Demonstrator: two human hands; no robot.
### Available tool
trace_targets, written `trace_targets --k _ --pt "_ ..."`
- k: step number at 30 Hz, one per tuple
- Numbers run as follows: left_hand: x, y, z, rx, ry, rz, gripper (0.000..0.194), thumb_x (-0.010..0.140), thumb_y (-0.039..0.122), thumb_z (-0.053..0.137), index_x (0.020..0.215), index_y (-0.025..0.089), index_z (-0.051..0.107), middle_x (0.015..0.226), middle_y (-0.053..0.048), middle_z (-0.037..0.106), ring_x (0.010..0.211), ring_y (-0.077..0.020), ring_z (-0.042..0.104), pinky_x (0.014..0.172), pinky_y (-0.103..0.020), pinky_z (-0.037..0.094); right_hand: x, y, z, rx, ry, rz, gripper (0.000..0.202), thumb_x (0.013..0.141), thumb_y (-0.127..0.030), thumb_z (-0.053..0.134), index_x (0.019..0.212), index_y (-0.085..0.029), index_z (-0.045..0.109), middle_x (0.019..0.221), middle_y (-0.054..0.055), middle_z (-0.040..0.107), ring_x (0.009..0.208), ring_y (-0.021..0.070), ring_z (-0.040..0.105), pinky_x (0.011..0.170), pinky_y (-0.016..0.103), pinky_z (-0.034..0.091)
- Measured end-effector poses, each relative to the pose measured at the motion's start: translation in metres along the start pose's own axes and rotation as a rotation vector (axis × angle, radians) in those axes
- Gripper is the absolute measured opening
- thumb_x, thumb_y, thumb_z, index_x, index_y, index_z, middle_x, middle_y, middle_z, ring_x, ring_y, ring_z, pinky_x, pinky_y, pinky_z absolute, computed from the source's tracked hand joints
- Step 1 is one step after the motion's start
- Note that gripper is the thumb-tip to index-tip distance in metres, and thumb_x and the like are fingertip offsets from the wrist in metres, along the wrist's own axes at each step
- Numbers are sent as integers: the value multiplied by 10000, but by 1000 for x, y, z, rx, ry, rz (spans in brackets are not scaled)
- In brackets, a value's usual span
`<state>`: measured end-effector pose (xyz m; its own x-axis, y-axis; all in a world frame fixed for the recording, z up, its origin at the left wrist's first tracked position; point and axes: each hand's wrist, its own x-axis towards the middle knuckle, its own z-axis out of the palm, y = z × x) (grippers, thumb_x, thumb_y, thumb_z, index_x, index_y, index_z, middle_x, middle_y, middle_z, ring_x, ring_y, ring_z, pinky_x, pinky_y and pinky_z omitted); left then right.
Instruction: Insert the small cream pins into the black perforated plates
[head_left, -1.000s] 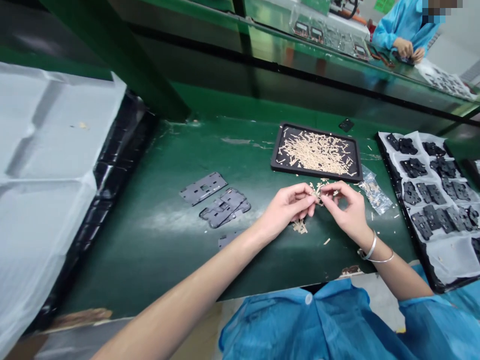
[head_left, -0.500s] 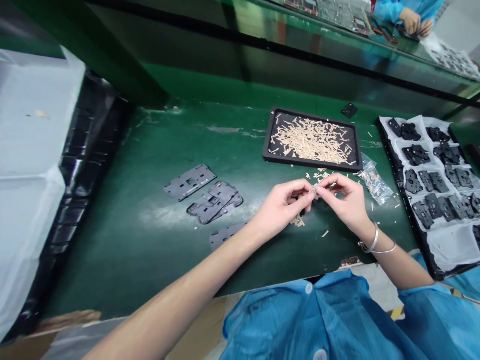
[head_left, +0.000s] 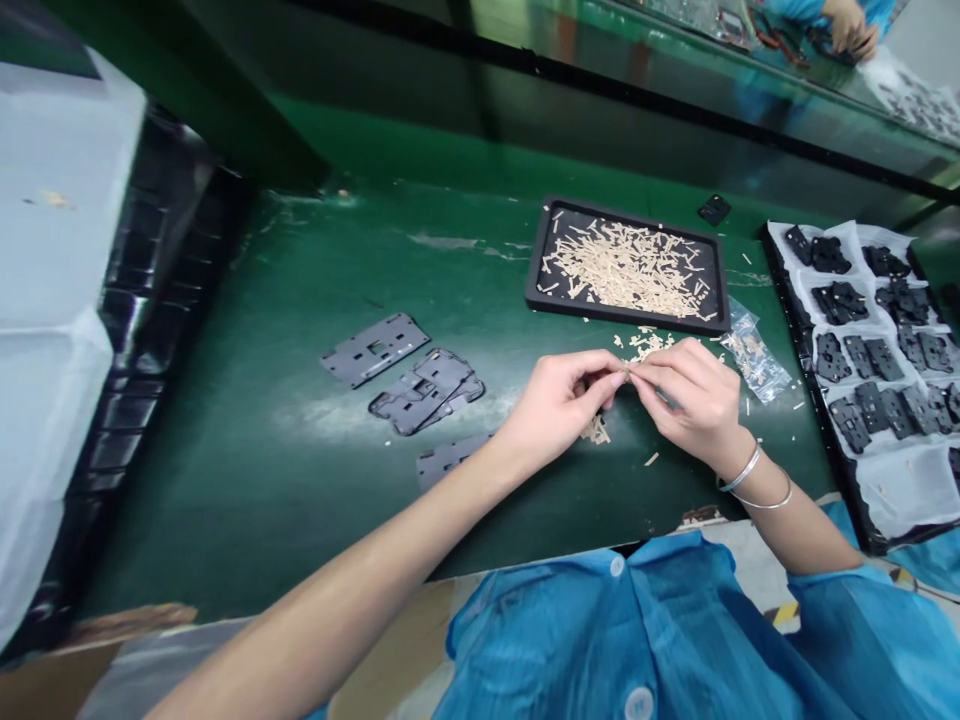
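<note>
My left hand point(head_left: 566, 400) and my right hand point(head_left: 690, 400) meet fingertip to fingertip just in front of a black tray point(head_left: 534, 270). Both are pinched together on a tiny pale piece point(head_left: 627, 372), mostly hidden by the fingers. Inside the tray lies a heap of small beige strips point(head_left: 630, 270). Loose beige bits point(head_left: 651, 345) are scattered between the tray and my hands, and a small pile point(head_left: 598, 430) lies below my left fingers. Flat dark plates point(head_left: 427, 390) rest to the left of my left hand, one partly behind my forearm.
A clear plastic bag point(head_left: 756, 355) with beige bits lies right of my hands. Farther right, a lined tray point(head_left: 892, 490) holds several black parts. White sheeting point(head_left: 52, 250) covers the far left. A co-worker's hands point(head_left: 851, 28) show behind the partition at top right.
The whole view has shifted slightly. My right hand's fingers have drawn closer together over the tiny piece, and that hand has turned a little. The left keeps its pinch.
</note>
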<state>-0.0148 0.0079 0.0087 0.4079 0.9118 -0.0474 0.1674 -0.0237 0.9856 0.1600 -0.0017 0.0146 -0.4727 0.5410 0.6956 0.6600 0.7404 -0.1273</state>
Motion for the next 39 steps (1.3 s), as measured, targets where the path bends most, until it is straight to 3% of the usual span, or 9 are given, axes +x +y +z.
trace_targets --k 5,17,23,27,31,39 --pt "0 1 -1 -48 -9 -14 205 808 302 533 723 131 608 568 16 505 526 -95 415 527 -222 330 1 4 0 60 -19 -2 61 847 -95 636 822 -142 665 742 74 725 674 163 630 602 294 549" --pt "1 1 -1 111 3 63 186 804 236 530 665 139 605 546 33 485 521 -91 393 516 -214 308 0 1 0 20 -74 8 137 845 -93 594 738 -168 636 704 44 707 641 152 607 585 274 518" --pt "3 2 -1 -134 -21 -19 180 774 285 591 727 125 656 520 27 518 489 -86 420 499 -217 315 -4 12 2 -87 33 218 138 842 -104 588 751 -178 663 668 26 705 611 156 602 592 290 491" --pt "3 -1 -1 -309 44 -72 227 773 347 634 782 128 692 512 22 540 455 -71 372 460 -216 268 -4 13 1 -33 48 319 181 872 -103 546 878 -190 704 816 48 744 750 179 658 676 319 531" --pt "3 -2 0 -343 54 -70 227 760 359 656 731 135 687 517 16 553 459 -67 380 453 -212 267 -2 4 2 125 52 258 76 866 -170 629 852 -190 702 813 57 741 757 177 674 692 336 557" --pt "2 3 2 -277 25 -95 233 771 345 624 722 121 669 527 20 535 468 -66 378 464 -208 275 -5 -2 6 112 129 139 100 818 -94 670 853 -186 690 802 61 727 737 176 668 665 335 551"
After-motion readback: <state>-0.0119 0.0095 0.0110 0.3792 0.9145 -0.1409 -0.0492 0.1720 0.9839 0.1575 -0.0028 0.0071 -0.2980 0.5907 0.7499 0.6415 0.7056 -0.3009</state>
